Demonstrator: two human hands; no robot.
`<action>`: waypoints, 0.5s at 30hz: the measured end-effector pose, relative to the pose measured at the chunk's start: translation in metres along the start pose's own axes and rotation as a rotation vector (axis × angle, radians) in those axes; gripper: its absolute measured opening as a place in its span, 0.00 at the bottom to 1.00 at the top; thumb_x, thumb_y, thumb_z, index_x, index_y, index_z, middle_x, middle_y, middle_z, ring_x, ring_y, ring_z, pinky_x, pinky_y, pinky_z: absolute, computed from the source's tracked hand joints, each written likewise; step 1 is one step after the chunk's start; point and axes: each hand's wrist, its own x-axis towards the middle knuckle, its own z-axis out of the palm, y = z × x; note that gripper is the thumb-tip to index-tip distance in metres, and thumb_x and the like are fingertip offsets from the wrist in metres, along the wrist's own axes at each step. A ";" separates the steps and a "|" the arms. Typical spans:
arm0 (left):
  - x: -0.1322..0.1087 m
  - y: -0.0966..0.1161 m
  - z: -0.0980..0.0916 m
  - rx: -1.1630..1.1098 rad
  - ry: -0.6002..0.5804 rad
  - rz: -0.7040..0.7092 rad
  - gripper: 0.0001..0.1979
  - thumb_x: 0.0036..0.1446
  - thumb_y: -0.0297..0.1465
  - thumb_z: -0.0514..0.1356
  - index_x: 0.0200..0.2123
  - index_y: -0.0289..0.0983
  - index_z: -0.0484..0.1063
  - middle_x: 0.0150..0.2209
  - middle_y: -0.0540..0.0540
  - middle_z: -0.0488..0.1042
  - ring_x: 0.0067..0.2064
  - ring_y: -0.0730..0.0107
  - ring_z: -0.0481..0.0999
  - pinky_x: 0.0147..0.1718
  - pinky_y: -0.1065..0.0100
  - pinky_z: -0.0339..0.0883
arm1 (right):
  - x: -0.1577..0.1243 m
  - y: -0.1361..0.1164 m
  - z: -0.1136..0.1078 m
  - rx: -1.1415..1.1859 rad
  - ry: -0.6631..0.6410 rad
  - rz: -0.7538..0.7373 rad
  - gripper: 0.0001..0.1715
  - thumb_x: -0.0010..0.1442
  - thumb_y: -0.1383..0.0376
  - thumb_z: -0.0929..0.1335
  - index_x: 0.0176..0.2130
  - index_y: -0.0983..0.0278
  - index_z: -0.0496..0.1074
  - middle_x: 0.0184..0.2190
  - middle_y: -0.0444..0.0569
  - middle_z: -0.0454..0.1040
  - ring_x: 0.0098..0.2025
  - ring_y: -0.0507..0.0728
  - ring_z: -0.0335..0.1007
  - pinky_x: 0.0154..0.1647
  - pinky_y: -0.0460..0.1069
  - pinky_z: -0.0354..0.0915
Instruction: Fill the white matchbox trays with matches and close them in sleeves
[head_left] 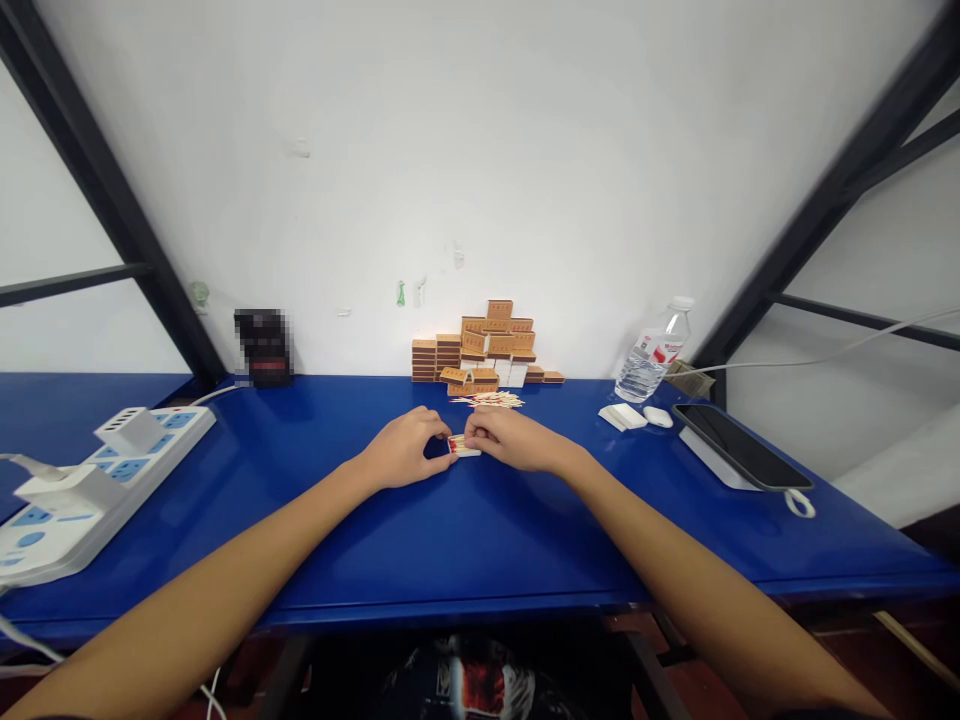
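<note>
A small white matchbox tray (466, 452) with red-tipped matches in it lies on the blue table. My left hand (401, 450) curves around its left end, thumb at the near corner and fingertips at the far side. Over the tray's right part, my right hand (510, 438) has its fingers pinched together; what they hold is hidden. Just beyond my hands lies a loose pile of matches (495, 399). Behind that, brown matchboxes (499, 345) are stacked against the wall, several of them, with some white trays (512, 374) among them.
A clear water bottle (654, 350) stands at the back right, near white cases (622, 416) and a dark phone (741, 445) propped on a white block. On the left are a white power strip (161, 465) with chargers and a pixelated black object (262, 347). Dark metal posts flank the table.
</note>
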 end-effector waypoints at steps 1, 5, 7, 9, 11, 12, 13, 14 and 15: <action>0.000 0.000 0.000 0.002 0.000 0.001 0.10 0.63 0.39 0.64 0.41 0.39 0.76 0.40 0.44 0.77 0.45 0.58 0.75 0.45 0.60 0.70 | 0.000 0.000 0.000 -0.005 0.018 -0.001 0.06 0.68 0.68 0.67 0.37 0.64 0.72 0.32 0.46 0.72 0.34 0.54 0.65 0.36 0.48 0.57; 0.000 0.001 -0.001 0.003 -0.008 0.010 0.11 0.63 0.39 0.64 0.42 0.39 0.76 0.41 0.44 0.77 0.45 0.58 0.75 0.45 0.60 0.70 | 0.001 0.000 0.000 -0.015 0.093 -0.006 0.03 0.68 0.69 0.67 0.40 0.63 0.73 0.28 0.43 0.68 0.33 0.54 0.63 0.36 0.47 0.55; 0.000 0.002 -0.001 0.000 -0.011 0.014 0.11 0.63 0.40 0.64 0.42 0.39 0.76 0.41 0.44 0.77 0.45 0.58 0.74 0.45 0.60 0.70 | 0.001 0.001 0.002 -0.021 0.100 -0.027 0.03 0.68 0.69 0.68 0.41 0.63 0.73 0.27 0.42 0.67 0.33 0.54 0.63 0.36 0.47 0.55; 0.000 0.002 -0.001 -0.002 -0.015 0.018 0.10 0.63 0.39 0.64 0.42 0.38 0.76 0.40 0.44 0.77 0.45 0.58 0.74 0.45 0.60 0.69 | 0.002 0.002 0.004 -0.021 0.088 -0.032 0.03 0.68 0.68 0.68 0.39 0.63 0.73 0.28 0.43 0.67 0.33 0.53 0.63 0.36 0.47 0.54; 0.000 0.002 0.000 -0.004 -0.017 0.017 0.10 0.63 0.39 0.64 0.41 0.38 0.76 0.40 0.44 0.77 0.45 0.58 0.74 0.45 0.60 0.69 | 0.003 0.001 0.005 -0.013 0.078 -0.005 0.05 0.68 0.67 0.68 0.37 0.63 0.72 0.30 0.44 0.69 0.33 0.53 0.63 0.35 0.47 0.54; 0.000 0.002 0.000 -0.004 -0.017 0.017 0.10 0.63 0.39 0.64 0.41 0.38 0.76 0.40 0.44 0.77 0.45 0.58 0.74 0.45 0.60 0.69 | 0.003 0.000 0.006 -0.007 0.072 0.017 0.05 0.69 0.67 0.67 0.37 0.63 0.71 0.31 0.44 0.70 0.33 0.53 0.63 0.35 0.47 0.54; 0.000 0.002 0.000 -0.004 -0.018 0.015 0.10 0.63 0.39 0.64 0.41 0.38 0.76 0.40 0.44 0.77 0.45 0.58 0.74 0.45 0.60 0.69 | 0.003 0.000 0.007 -0.005 0.064 0.037 0.05 0.69 0.67 0.67 0.37 0.64 0.71 0.32 0.45 0.71 0.33 0.53 0.63 0.35 0.47 0.54; 0.000 0.002 0.000 -0.004 -0.018 0.014 0.10 0.63 0.39 0.64 0.41 0.38 0.76 0.40 0.44 0.77 0.45 0.58 0.74 0.45 0.60 0.69 | 0.003 -0.001 0.007 -0.005 0.054 0.054 0.06 0.70 0.67 0.67 0.38 0.64 0.70 0.32 0.45 0.71 0.33 0.53 0.63 0.35 0.47 0.54; 0.000 0.002 0.000 -0.003 -0.018 0.013 0.10 0.63 0.39 0.64 0.41 0.38 0.76 0.40 0.44 0.77 0.45 0.58 0.74 0.45 0.60 0.69 | 0.003 -0.002 0.006 -0.007 0.041 0.068 0.06 0.70 0.67 0.66 0.38 0.64 0.70 0.33 0.46 0.71 0.33 0.53 0.63 0.35 0.47 0.54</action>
